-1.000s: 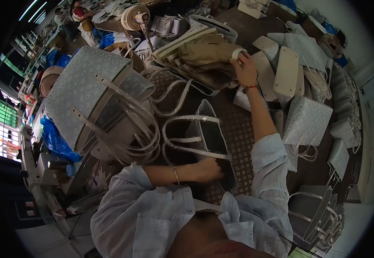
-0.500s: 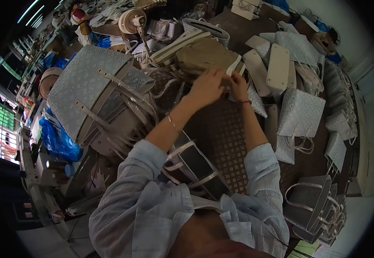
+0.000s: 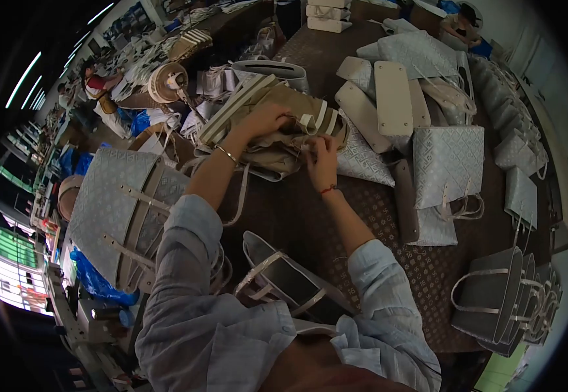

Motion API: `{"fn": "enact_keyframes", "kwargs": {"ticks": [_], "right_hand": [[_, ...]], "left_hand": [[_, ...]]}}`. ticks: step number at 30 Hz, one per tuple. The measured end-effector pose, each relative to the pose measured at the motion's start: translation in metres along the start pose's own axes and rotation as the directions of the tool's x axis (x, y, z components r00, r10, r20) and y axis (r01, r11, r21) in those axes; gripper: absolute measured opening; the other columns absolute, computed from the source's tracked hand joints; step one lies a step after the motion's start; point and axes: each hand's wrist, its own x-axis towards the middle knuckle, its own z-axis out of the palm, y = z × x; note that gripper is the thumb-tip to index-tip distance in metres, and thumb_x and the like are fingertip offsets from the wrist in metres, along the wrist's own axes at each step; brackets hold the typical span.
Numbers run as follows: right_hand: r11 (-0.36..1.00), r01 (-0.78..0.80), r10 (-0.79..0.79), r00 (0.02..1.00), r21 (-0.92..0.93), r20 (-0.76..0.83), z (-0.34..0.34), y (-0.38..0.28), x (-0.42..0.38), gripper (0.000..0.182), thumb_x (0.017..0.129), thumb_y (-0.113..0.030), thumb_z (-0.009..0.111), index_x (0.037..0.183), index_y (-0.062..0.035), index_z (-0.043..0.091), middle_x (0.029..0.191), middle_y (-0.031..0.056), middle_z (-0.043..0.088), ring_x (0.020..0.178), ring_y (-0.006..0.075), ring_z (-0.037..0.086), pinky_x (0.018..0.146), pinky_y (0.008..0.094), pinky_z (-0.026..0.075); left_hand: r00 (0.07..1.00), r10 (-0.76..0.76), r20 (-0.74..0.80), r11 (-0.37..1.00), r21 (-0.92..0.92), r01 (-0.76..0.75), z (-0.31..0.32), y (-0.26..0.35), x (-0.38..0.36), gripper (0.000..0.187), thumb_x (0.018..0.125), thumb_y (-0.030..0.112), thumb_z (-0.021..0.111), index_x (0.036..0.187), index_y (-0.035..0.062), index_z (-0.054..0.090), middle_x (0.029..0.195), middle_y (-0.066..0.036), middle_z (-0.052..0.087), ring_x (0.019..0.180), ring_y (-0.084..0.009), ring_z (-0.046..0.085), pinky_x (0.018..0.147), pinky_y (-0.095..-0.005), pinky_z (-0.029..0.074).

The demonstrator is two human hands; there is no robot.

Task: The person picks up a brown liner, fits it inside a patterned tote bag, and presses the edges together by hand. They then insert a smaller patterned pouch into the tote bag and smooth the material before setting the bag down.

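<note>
We extend both arms: left hand (image 3: 268, 119) presses the khaki fabric (image 3: 277, 140), right hand (image 3: 322, 160) pinches its edge; fingertips partly hidden in the folds.

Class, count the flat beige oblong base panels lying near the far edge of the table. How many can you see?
3: one uppermost panel with small studs, one angled to its left, one behind. More may be hidden beneath.

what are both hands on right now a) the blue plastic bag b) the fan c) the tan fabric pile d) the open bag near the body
c, the left hand and the right hand both rest on the tan fabric pile; the open bag lies untouched near the body.
</note>
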Motion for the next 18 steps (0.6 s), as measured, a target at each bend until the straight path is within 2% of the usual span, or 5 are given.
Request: {"fn": "enact_keyframes", "kwargs": {"ticks": [4, 6, 9, 14, 18], "right_hand": [[0.998, 0.057, -0.057, 0.996, -0.006, 0.074, 0.000, 0.004, -0.022, 0.039, 0.080, 0.001, 0.073, 0.116, -0.0039, 0.058, 0.120, 0.0152, 0.053, 0.100, 0.0393, 0.059, 0.083, 0.0438, 0.053], [0.998, 0.050, -0.055, 0.985, 0.032, 0.165, -0.004, 0.015, -0.038, 0.043, 0.079, 0.003, 0.072, 0.119, -0.0048, 0.059, 0.124, 0.0152, 0.054, 0.103, 0.0403, 0.058, 0.087, 0.0461, 0.052], [0.985, 0.107, -0.066, 0.961, -0.138, 0.270, -0.002, 0.021, -0.050, 0.057, 0.075, 0.005, 0.071, 0.129, -0.0076, 0.058, 0.133, 0.0142, 0.053, 0.108, 0.0405, 0.055, 0.094, 0.0470, 0.049], [0.894, 0.198, 0.040, 0.858, -0.403, 0.512, 0.011, 0.019, -0.031, 0.055, 0.073, -0.003, 0.073, 0.127, -0.0106, 0.065, 0.128, 0.0096, 0.062, 0.111, 0.0369, 0.051, 0.096, 0.0431, 0.048], [0.791, 0.280, 0.082, 0.832, -0.544, 0.548, 0.015, 0.041, -0.039, 0.044, 0.078, -0.007, 0.069, 0.122, -0.0120, 0.068, 0.122, 0.0085, 0.066, 0.112, 0.0351, 0.052, 0.097, 0.0423, 0.047]], "left_hand": [[0.940, -0.074, -0.333, 0.986, 0.119, 0.119, -0.039, -0.037, 0.023, 0.022, 0.091, 0.021, 0.062, 0.106, 0.0055, 0.069, 0.094, -0.022, 0.069, 0.092, -0.0432, 0.065, 0.080, -0.0484, 0.051], [0.755, 0.016, -0.656, 0.977, 0.172, 0.129, -0.067, -0.050, 0.028, 0.022, 0.094, 0.023, 0.062, 0.105, 0.0050, 0.068, 0.092, -0.023, 0.067, 0.089, -0.0448, 0.065, 0.078, -0.0491, 0.051], [0.671, -0.263, -0.693, 0.905, 0.062, 0.420, -0.111, -0.036, 0.035, 0.023, 0.097, 0.025, 0.061, 0.106, 0.0043, 0.067, 0.091, -0.024, 0.067, 0.087, -0.0471, 0.064, 0.074, -0.0493, 0.051], [0.530, 0.033, -0.848, 0.870, 0.285, 0.402, -0.154, -0.039, 0.059, 0.025, 0.098, 0.024, 0.063, 0.111, 0.0029, 0.066, 0.091, -0.019, 0.071, 0.082, -0.0385, 0.068, 0.071, -0.0404, 0.052], [0.528, 0.065, -0.847, 0.891, 0.287, 0.351, -0.208, -0.057, 0.070, 0.025, 0.099, 0.025, 0.063, 0.111, 0.0030, 0.066, 0.091, -0.018, 0.071, 0.082, -0.0371, 0.068, 0.072, -0.0401, 0.052]]}}
